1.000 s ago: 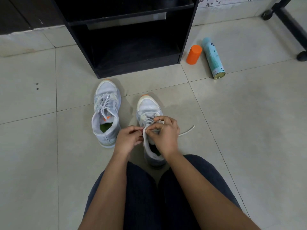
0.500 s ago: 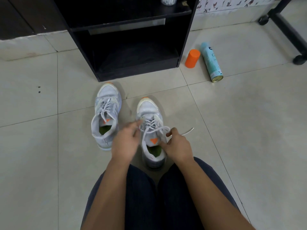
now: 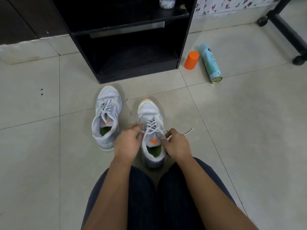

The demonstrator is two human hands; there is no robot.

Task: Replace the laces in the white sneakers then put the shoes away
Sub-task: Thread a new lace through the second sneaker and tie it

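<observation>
Lace (image 3: pixel 153 128), flat and white, between fingers (image 3: pixel 171 131)

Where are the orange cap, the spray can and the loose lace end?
orange cap (image 3: pixel 191 60), head view, middle of its side wall.
spray can (image 3: pixel 210 63), head view, middle of its body.
loose lace end (image 3: pixel 189 130), head view, near its tip.

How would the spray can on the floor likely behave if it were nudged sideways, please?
The spray can lies on its side on smooth floor tiles, so it would probably roll readily. Its round metal body looks rigid, likely slippery to pinch. The orange cap stands close beside it, so rolling that way may knock it.
</observation>
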